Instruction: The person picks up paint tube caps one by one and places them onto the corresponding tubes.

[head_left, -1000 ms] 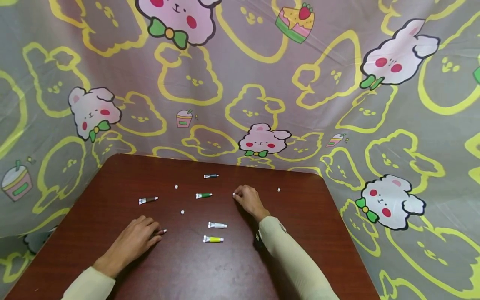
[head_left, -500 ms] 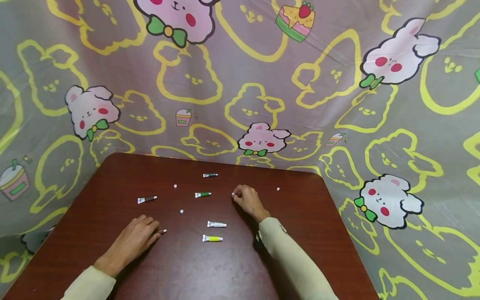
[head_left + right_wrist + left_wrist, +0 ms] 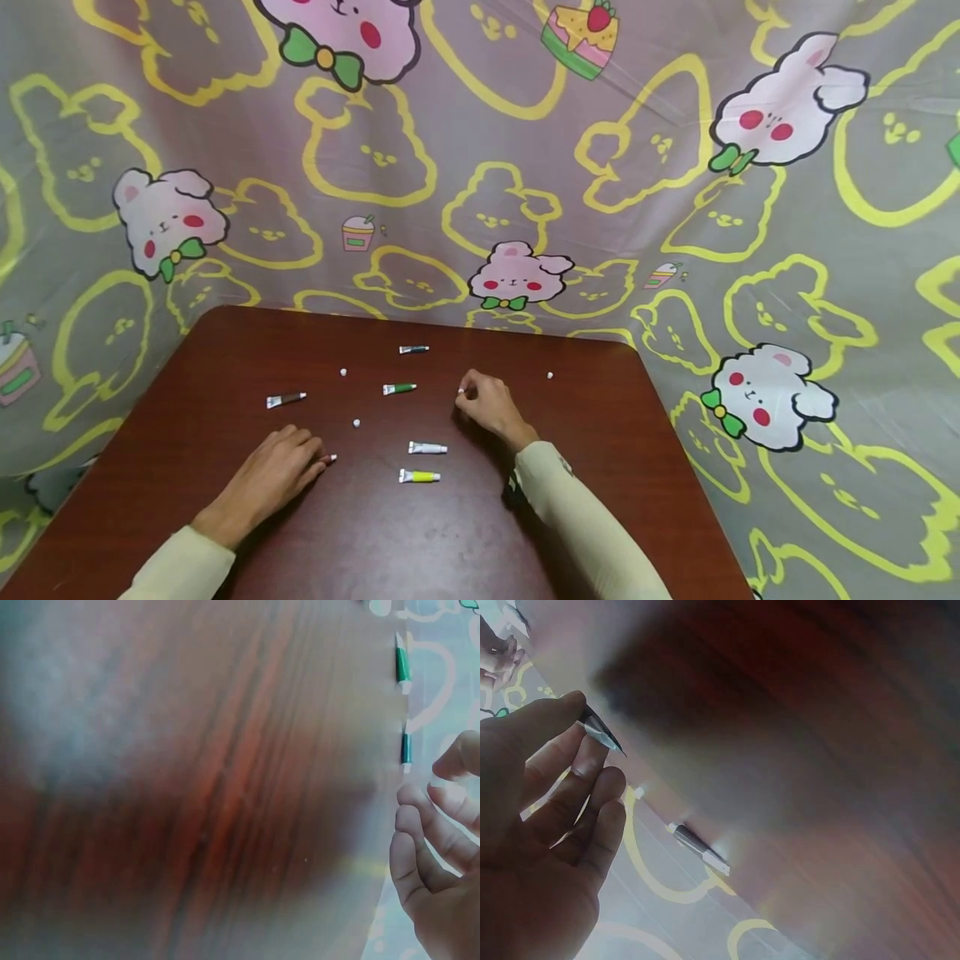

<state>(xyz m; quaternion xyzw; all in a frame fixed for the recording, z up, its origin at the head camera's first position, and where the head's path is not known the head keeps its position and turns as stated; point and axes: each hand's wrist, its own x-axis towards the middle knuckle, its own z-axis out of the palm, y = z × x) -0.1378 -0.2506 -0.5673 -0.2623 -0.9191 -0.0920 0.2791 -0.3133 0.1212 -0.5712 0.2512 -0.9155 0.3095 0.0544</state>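
Observation:
My left hand [image 3: 273, 471] is low over the left part of the table, pinching a small paint tube [image 3: 602, 736] between thumb and fingers. The tube looks dark with a pale end, and the fingers cover most of it; its white tip pokes out to the right in the head view. Farther back and to the right, my right hand [image 3: 493, 407] pinches a small white cap [image 3: 461, 391] at its fingertips. A green paint tube [image 3: 400, 388] lies left of this hand. Nearer the front lie a white paint tube [image 3: 427, 448] and a yellow one [image 3: 420, 477].
On the brown table [image 3: 360, 542] also lie a brown paint tube [image 3: 287, 400] and a dark teal tube [image 3: 414, 350]. Loose white caps [image 3: 356, 423] are scattered about, one of them a cap [image 3: 550, 375] at far right. A patterned curtain [image 3: 420, 183] surrounds the back.
The head view has turned slightly right. Against the table, my left hand has shifted a little to the right with its tube. My right hand has stayed nearly in place with the cap.

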